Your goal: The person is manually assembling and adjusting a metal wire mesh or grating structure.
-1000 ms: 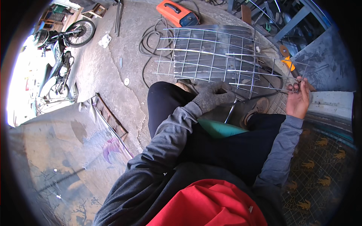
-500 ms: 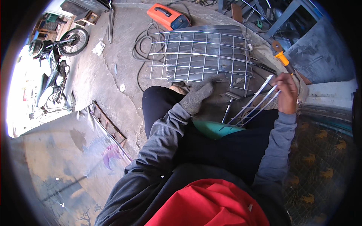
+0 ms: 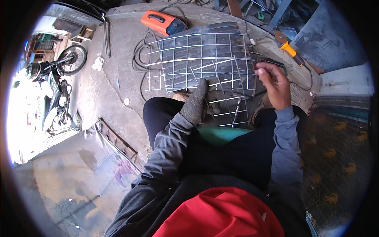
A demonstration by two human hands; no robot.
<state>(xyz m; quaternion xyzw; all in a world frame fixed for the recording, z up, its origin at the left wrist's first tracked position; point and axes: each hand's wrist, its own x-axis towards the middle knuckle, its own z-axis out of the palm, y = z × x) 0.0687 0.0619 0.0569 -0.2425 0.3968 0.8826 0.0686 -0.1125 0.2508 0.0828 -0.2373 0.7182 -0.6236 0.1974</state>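
Two hands work my wire mesh panel (image 3: 201, 59), a grid of thin silvery rods lying on the concrete floor (image 3: 114, 79): gloved left hand (image 3: 195, 104) gripping its near edge, bare right hand (image 3: 274, 85) pinching loose rods (image 3: 233, 108).

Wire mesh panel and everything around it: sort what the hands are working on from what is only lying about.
In hand:
- wire mesh panel
- loose metal rods lying across it
- gloved left hand on the rods
- bare right hand at the panel's right edge

Lying about:
- orange machine
- black cable
- orange-handled tool
- motorbike
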